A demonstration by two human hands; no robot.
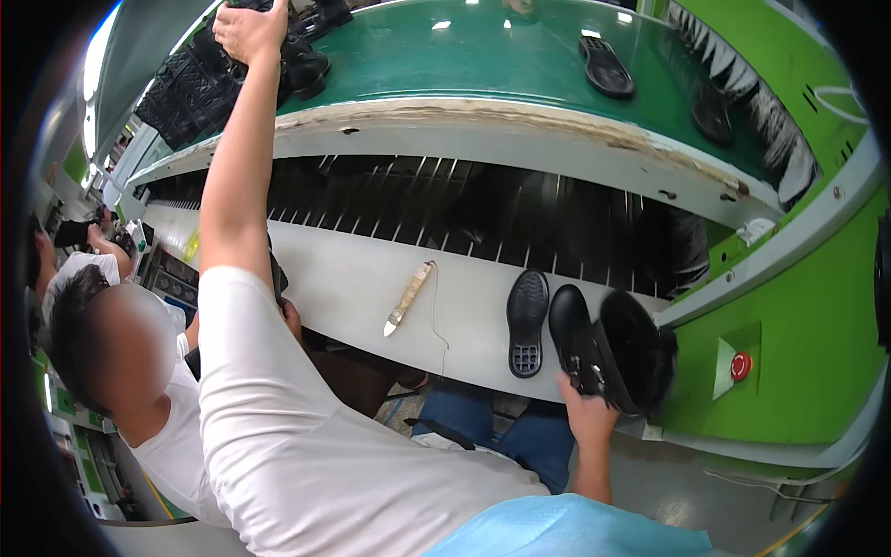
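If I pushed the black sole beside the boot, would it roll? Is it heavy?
The black sole probably wouldn't roll, since it lies flat on the white ledge. It may be light, as its heel looks like a hollow grid. It might bend a little; it looks rubbery.

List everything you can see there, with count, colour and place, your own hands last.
Boot: 1, black, right end of the white shelf
Loose sole: 1, black, left of that boot
Pointed tool: 1, beige wrapping, white tip, mid-shelf
String: 1, thin, beside the tool
Dark barred strip: 1, black, between shelf and green table
Heaped boots: uncountable, black, upper left
Far sole: 1, black, green table, right
Red button: 1, red, green machine, right
Co-workers: at least 2, white shirts, left
Left hand: 1, bare, at the heaped boots
Right hand: 1, bare, holding the boot
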